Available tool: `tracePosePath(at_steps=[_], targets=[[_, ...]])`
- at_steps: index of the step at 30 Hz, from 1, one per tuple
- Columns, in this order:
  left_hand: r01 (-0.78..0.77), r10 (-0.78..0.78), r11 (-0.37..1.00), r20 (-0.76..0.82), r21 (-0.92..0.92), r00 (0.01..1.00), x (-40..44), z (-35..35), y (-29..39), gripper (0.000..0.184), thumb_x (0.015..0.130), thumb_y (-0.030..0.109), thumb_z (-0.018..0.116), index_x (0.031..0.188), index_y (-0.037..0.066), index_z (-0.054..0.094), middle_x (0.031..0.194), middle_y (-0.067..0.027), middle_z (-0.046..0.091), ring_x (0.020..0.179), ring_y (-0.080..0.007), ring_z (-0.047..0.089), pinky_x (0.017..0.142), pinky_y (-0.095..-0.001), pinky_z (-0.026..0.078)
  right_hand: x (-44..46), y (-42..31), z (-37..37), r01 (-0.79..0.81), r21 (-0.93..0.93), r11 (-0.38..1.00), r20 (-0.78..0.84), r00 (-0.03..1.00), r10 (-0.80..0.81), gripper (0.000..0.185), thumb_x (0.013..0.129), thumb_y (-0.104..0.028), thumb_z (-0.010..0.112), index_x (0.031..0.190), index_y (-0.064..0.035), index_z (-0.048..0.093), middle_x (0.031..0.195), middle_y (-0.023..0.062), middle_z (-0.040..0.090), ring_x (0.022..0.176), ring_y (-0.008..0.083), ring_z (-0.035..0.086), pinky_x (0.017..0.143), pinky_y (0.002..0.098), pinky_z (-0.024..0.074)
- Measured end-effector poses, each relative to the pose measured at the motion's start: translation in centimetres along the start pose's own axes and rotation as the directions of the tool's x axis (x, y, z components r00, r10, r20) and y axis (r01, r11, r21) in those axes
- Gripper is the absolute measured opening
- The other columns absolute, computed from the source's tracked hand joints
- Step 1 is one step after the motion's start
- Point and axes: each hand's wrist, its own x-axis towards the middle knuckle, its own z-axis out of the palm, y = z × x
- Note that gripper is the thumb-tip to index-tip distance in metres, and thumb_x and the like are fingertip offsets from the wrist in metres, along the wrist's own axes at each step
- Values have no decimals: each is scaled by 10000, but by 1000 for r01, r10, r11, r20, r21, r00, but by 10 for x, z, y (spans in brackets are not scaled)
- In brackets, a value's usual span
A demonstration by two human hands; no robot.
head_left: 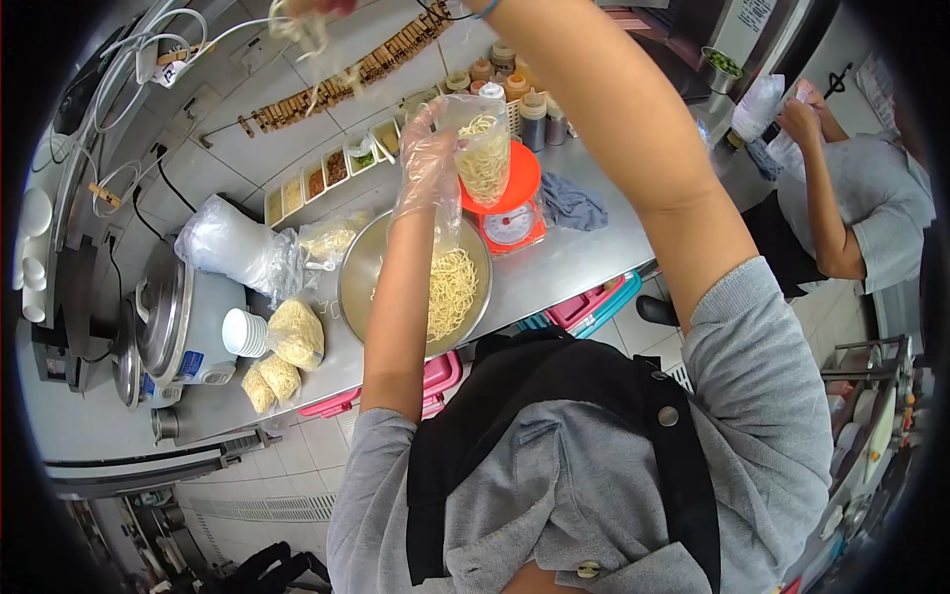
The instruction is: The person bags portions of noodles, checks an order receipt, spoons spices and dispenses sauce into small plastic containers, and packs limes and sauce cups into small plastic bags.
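My left hand (426, 158), in a clear plastic glove, is closed on a clear plastic bag (483, 168) of noodles. The bag is upright in front of the red-orange plate (524, 178) of a kitchen scale (510, 228); whether it rests there I cannot tell. Below my left forearm, a large metal bowl (483, 297) contains loose yellow noodles (451, 292). My right arm reaches up past the top edge. Only a sliver of my right hand (336, 6) shows there, with a strand bunch of noodles (309, 40) dangling from it, blurred.
Left of the bowl are filled bags (297, 335), stacked white cups (244, 333) and a large lidded pot (163, 307). Topping containers (315, 183) and sauce bottles (532, 119) line the wall. A blue cloth (574, 203) lies right of the scale. Another person (841, 178) handles plastic at right.
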Motion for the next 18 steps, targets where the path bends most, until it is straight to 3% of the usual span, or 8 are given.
tracePosePath(at_steps=[2,3,4,6,8,9,11,18], targets=[[-18,12,992,-47,-122,999,-5,3,5,495,715,-47,527,1210,-56,522,1104,-151,605,666,-146,624,607,-256,517,4,-15,10,80,194,978,-6,997,-81,284,690,-251,617,552,-7,660,561,153,622,575,226,660,618,326,536],[-16,11,992,-42,-124,999,-2,3,0,495,715,-47,527,1210,-56,522,1104,-151,605,666,-146,624,607,-256,517,22,-36,41,-105,641,760,157,988,4,273,759,-233,624,966,-58,663,747,115,682,530,232,624,536,363,509],[3,-5,994,-19,-108,1000,4,2,-7,501,715,-51,527,1216,-54,515,1114,-151,599,682,-151,626,613,-257,519,29,-28,59,-13,403,915,107,994,-33,189,687,-225,654,607,-54,670,599,77,647,530,165,620,543,348,521],[22,-21,995,7,-93,1000,10,0,-6,507,716,-54,527,1222,-52,508,1124,-151,592,698,-157,628,619,-258,522,13,-46,73,104,285,953,255,950,-179,251,731,-277,642,676,-34,674,597,66,649,529,146,619,499,306,499],[22,-31,928,18,372,999,13,-2,9,504,713,-61,522,1217,-44,511,1151,-145,575,739,-164,629,618,-264,536,-1,-53,84,10,315,949,402,904,-143,301,753,-308,659,677,-17,670,589,77,646,532,163,625,522,306,511],[19,-29,927,22,373,999,11,-1,9,504,713,-61,522,1217,-44,511,1151,-145,575,739,-164,629,618,-264,536,-5,-53,87,-35,319,947,466,876,-125,317,759,-314,666,676,-9,667,584,82,644,536,169,629,525,308,514],[-124,122,991,-25,-58,992,4,5,4,476,712,-40,525,1187,-37,535,1103,-135,594,729,-158,626,598,-267,538,2,-36,98,10,210,978,385,918,-92,331,753,-312,692,664,5,659,595,103,645,533,185,634,520,315,516],[-30,34,996,57,-79,998,5,-4,-1,492,712,2,524,1202,-41,528,991,-149,620,648,-154,621,572,-260,531,-4,54,133,-310,-255,916,427,814,394,151,642,-14,584,744,-21,696,704,139,663,640,246,655,588,399,516]])
